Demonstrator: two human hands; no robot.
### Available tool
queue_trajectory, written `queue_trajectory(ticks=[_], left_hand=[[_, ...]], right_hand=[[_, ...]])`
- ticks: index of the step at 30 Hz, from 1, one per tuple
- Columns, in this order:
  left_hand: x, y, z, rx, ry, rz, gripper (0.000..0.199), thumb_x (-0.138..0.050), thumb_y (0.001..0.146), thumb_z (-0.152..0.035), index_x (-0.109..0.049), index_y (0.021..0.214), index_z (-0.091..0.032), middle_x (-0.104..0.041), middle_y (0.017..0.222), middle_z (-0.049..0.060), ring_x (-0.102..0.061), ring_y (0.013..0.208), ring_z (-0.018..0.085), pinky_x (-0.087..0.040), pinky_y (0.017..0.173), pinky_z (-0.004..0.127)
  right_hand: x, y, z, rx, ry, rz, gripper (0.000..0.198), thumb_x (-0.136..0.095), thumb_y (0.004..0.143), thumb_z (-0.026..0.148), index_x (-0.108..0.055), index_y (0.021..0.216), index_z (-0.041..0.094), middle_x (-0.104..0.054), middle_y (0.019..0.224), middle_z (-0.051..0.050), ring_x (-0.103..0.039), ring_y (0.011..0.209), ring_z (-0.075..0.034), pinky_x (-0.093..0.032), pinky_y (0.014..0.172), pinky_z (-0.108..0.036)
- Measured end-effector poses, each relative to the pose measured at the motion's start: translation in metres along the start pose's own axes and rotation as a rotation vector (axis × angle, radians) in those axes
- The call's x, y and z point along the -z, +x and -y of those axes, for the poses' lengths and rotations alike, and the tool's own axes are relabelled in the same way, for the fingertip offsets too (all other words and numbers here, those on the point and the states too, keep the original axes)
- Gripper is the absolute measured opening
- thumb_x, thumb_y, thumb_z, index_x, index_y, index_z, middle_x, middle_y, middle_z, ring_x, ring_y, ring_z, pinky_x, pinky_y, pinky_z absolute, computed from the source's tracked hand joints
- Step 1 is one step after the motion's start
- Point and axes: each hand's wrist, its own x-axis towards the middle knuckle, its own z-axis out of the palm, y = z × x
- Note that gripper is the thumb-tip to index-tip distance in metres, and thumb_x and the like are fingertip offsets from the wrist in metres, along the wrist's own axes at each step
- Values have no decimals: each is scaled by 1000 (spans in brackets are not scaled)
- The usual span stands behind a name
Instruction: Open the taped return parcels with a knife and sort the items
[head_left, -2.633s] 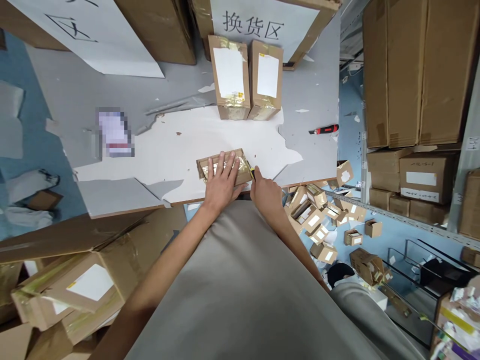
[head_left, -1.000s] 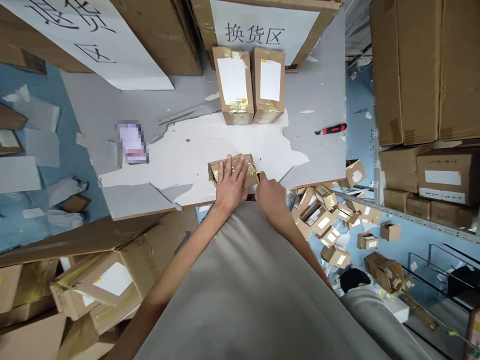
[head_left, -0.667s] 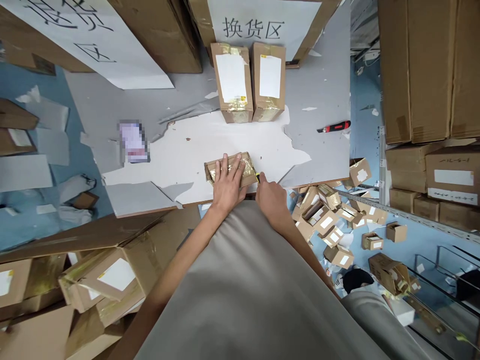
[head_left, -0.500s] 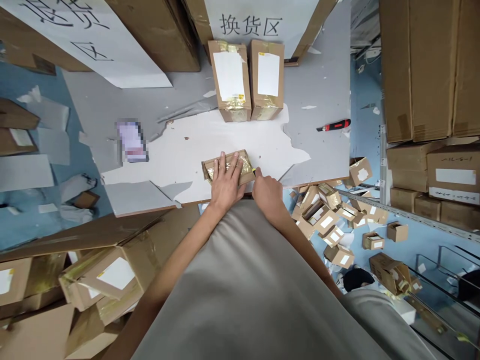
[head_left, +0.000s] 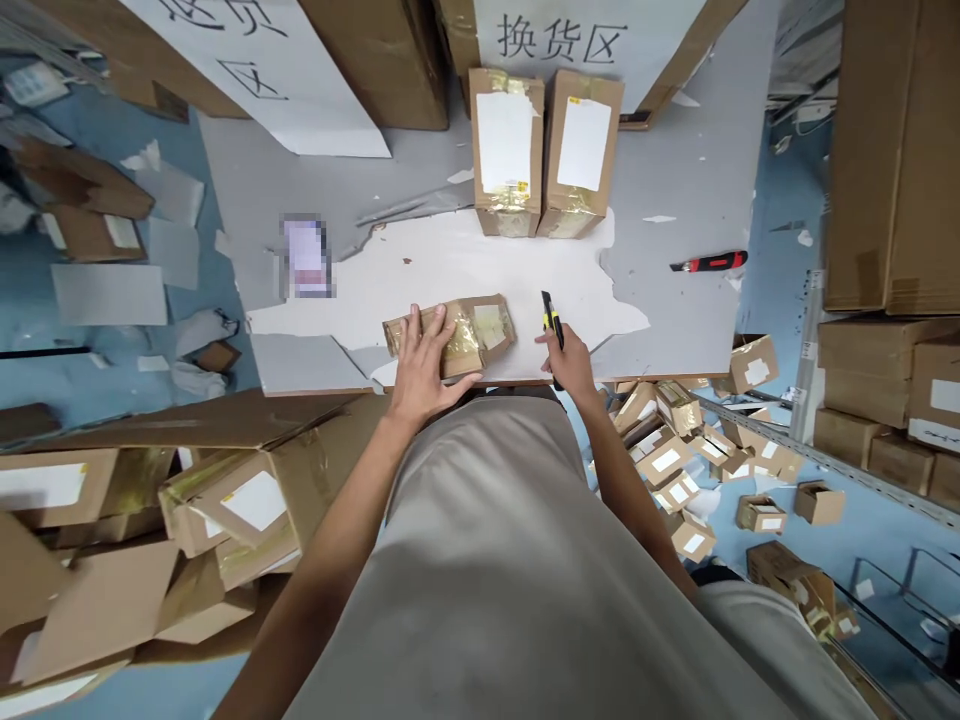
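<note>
A small cardboard box (head_left: 461, 340) with shiny tape lies tilted near the front edge of the table. Its right end (head_left: 493, 325) has a flap folded outward. My left hand (head_left: 424, 365) rests on the box's left part, fingers spread and thumb stretched along its near side. To the right of the box, my right hand (head_left: 568, 360) is closed around a black and yellow utility knife (head_left: 553, 318), its tip pointing away from me and apart from the box.
Two taped boxes with white labels, one left (head_left: 508, 150) and one right (head_left: 583, 150), stand at the back. A red and black utility knife (head_left: 709, 262) lies at the right, a blurred phone-like item (head_left: 307, 258) at the left. Piled cartons (head_left: 255, 500) flank the table (head_left: 675, 330).
The knife has come off the box and moved right in my right hand. The box's right end has opened out. My left hand has slid left along the box; the whole view has shifted.
</note>
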Motion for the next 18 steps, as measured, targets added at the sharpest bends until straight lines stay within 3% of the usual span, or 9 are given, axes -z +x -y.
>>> queue_trajectory(ticks=[4,8,13,18], left_hand=[[13,-22,16,74,-16,-136,102,-76,89,-88,-52,169,-30,-46,183,19,-26,177,49,-26,139,74],[24,-39,16,176,-72,-241,89,-71,95,-85,-60,160,-25,-50,179,23,-49,165,45,-38,134,70],[26,-46,12,363,-350,-320,68,-66,104,-75,-71,149,-24,-60,172,18,-60,158,38,-59,122,58],[-2,-40,30,576,-612,-247,65,-76,93,-75,-84,127,-19,-77,150,17,-75,137,38,-68,110,53]], right_hand=[[-54,53,-12,-154,238,131,33,-54,117,53,-64,110,22,-73,69,4,-71,51,-16,-57,61,-25],[-80,55,0,-127,423,237,40,-58,114,63,-61,107,23,-63,54,7,-69,48,-17,-55,52,-23],[-57,25,6,-7,361,134,49,-54,110,73,-62,109,24,-61,53,8,-70,49,-18,-56,55,-25],[-27,3,5,86,113,10,58,-42,112,78,-64,120,25,-62,60,7,-72,55,-21,-57,65,-29]])
